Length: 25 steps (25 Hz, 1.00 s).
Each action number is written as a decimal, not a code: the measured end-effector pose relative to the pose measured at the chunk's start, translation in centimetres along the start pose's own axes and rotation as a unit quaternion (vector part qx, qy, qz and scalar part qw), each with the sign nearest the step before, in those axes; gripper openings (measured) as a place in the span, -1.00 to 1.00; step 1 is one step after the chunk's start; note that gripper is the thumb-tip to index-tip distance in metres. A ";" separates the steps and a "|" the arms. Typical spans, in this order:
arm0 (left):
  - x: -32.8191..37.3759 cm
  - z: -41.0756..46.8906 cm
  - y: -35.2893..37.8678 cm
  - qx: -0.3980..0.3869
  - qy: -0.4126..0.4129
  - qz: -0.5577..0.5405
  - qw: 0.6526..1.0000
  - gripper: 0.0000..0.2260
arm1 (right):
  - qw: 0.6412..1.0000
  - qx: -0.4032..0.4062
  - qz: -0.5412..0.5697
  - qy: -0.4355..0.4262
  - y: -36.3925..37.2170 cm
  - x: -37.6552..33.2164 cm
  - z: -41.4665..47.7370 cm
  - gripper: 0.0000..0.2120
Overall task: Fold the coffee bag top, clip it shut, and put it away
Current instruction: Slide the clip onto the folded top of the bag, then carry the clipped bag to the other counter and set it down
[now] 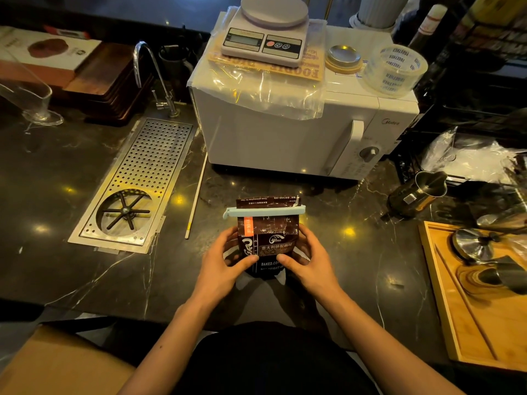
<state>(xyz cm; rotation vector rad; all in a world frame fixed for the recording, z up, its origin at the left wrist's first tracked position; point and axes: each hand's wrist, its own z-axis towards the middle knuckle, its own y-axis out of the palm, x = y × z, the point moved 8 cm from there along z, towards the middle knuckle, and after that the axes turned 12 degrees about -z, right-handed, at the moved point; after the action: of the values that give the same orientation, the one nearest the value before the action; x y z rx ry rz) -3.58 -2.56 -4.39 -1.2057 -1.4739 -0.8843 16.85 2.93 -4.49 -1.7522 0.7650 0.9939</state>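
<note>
A dark brown coffee bag (268, 232) stands upright on the black marble counter (71, 201), in front of the microwave. Its top is folded over, and a long pale blue clip (263, 212) lies across the fold, closed on it. My left hand (225, 260) grips the bag's left side, thumb on the front. My right hand (306, 259) grips the right side the same way. Both hands hold the lower half of the bag, well below the clip.
A white microwave (285, 129) stands just behind, with a kitchen scale (266, 38) and a tape roll (395, 69) on top. A perforated metal drain tray (137, 183) lies at left, next to a thin white stick (196, 195). A steel pitcher (413, 195) and a wooden tray (445, 309) are at right.
</note>
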 end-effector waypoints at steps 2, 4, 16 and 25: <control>0.1 0.0 0.1 -0.002 0.001 0.007 1.000 -0.40 | 1.000 0.002 -0.008 0.002 0.1 0.1 -0.1 -0.35; 0.4 0.0 0.1 -0.004 0.006 0.013 1.000 -0.41 | 1.000 0.012 -0.013 0.004 0.2 0.1 -0.2 -0.36; 4.5 0.3 -1.5 -0.054 0.068 0.019 0.996 -0.45 | 0.993 0.116 -0.017 0.009 0.5 -3.1 -2.1 -0.40; 8.8 0.4 -1.0 -0.116 0.120 0.022 0.986 -0.40 | 0.971 0.240 0.011 -0.001 -1.1 -6.6 -5.9 -0.40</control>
<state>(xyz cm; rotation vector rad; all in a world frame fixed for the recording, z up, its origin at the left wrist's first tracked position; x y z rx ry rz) -4.68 -0.29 4.11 -1.2454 -1.1704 -1.1532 16.32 -1.78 3.02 -1.3248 0.9347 0.7463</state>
